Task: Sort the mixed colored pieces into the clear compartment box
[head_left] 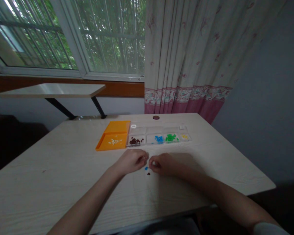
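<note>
My left hand [132,160] and my right hand [161,164] rest on the pale wooden table [63,169], fingertips almost meeting. Both are closed in a pinch; what they pinch is too small to make out. Just below the fingertips lie a blue bead [146,168] and a dark brown bead [148,173]. Behind the hands stands a clear compartment box [159,130] with brown beads [136,141], blue beads [159,138], green beads [171,137] and yellow beads [184,136]. To its left an orange tray [114,143] holds several white beads [115,141].
A small white ring [133,126] lies in the box's back row. A round cable hole [156,117] is at the table's far edge. A second tabletop [51,89] on black legs stands at the back left under the window. A curtain [186,55] hangs behind.
</note>
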Demonstrator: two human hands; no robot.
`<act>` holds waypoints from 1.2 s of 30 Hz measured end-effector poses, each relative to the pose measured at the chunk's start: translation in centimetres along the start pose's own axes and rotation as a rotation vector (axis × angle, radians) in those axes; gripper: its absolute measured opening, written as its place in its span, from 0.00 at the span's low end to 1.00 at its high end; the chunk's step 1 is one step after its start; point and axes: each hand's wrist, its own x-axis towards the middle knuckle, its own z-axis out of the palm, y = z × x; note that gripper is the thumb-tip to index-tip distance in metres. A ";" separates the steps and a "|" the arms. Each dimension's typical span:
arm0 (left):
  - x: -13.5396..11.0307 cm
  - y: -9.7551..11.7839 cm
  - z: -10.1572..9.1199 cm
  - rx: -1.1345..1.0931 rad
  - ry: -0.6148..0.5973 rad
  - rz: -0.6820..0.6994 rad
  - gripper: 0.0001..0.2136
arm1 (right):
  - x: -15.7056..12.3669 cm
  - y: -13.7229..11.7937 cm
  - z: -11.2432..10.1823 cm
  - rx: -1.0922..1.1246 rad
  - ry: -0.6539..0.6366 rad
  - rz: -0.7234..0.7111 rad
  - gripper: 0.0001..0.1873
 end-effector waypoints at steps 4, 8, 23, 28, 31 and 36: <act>0.0 0.0 0.3 -0.053 0.059 -0.004 0.08 | 0.5 0.9 0.3 0.431 0.090 0.056 0.10; 0.0 0.4 0.4 -0.090 0.167 0.019 0.07 | 1.0 1.4 -0.1 0.747 0.065 0.107 0.14; 0.2 0.6 0.5 -0.175 0.287 0.125 0.05 | 1.3 2.0 -0.3 0.879 -0.024 0.176 0.18; 0.3 -0.3 -0.1 -0.159 0.412 0.020 0.05 | 0.6 1.8 -0.3 0.495 0.040 0.036 0.13; 0.3 -1.0 -0.4 -0.140 0.522 -0.069 0.06 | 0.0 1.1 -0.7 0.179 -0.089 -0.064 0.12; 0.3 -0.9 -0.7 -0.097 0.620 -0.096 0.06 | -0.2 0.3 -1.2 0.019 -0.189 -0.127 0.15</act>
